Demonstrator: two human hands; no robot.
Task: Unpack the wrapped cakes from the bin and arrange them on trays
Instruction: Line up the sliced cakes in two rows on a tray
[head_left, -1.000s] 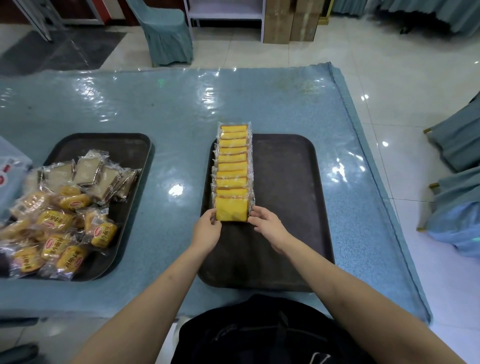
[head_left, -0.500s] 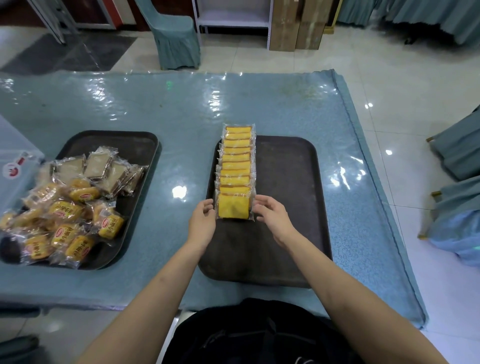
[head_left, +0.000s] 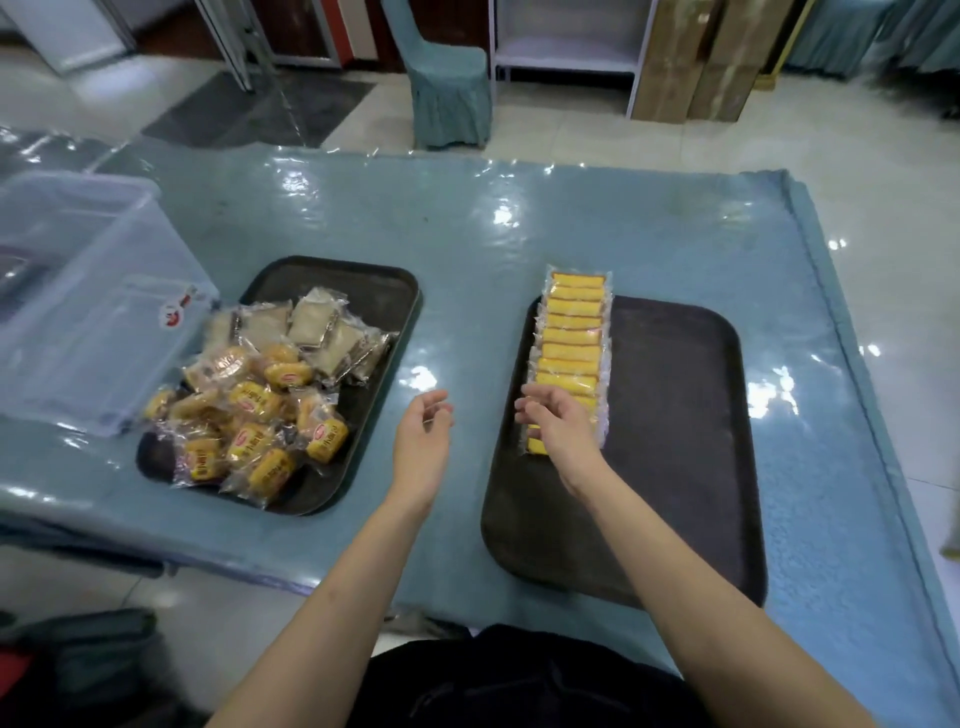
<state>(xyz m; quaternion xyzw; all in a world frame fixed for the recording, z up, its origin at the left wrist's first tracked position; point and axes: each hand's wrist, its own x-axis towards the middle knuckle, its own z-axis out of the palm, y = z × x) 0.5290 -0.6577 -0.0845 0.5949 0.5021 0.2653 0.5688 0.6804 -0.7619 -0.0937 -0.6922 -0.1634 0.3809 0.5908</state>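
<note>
Hands empty: left hand and right hand both loose-fingered beside the cake row along the right tray's left edge; next, I judge, fetch from the pile.

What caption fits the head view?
Empty hands, left and right, near yellow cake row on right tray.

The table cover shone like glossy plastic; both trays looked matt, the cake wrappers clear and crinkly.
</note>
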